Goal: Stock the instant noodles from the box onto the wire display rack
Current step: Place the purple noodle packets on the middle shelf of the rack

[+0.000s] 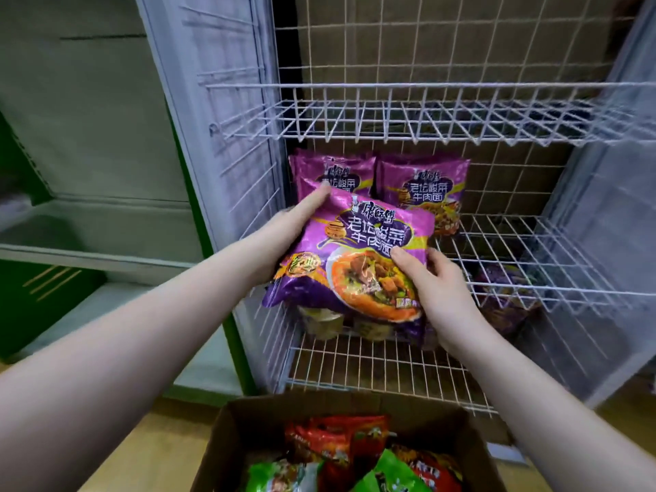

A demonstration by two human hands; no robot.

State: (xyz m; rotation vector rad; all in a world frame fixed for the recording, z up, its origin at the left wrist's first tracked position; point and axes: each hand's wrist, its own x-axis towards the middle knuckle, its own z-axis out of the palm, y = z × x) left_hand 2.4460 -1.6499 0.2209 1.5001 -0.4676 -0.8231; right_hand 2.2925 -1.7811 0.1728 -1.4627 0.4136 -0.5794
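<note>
At the far left is a grey shelf [88, 250] with green sides. Next to it stands the white wire rack [390, 108].

The left hand [294, 225] holds the left edge of a purple pack [362, 250] of noodles. One finger lies straight along that edge, up to the pack's top left corner. The other fingers are hidden behind the pack.

The purple pack is tilted, with its picture side facing up. It is over the front left part of the rack's middle shelf [497, 261]. Under it more packs [319, 321] sit on that shelf, but they are hard to see.

Behind it, at the back left of the middle shelf, two more purple packs stand upright side by side, the back left pack [333, 172] and the back right pack [426, 186].

The right hand [436, 289] pinches the pack's right edge. Its thumb presses on the front and its fingers curl round behind.

Down at the bottom is the brown box [220, 449], open at the top. Inside it are red packs [337, 438] and green packs [284, 477].
</note>
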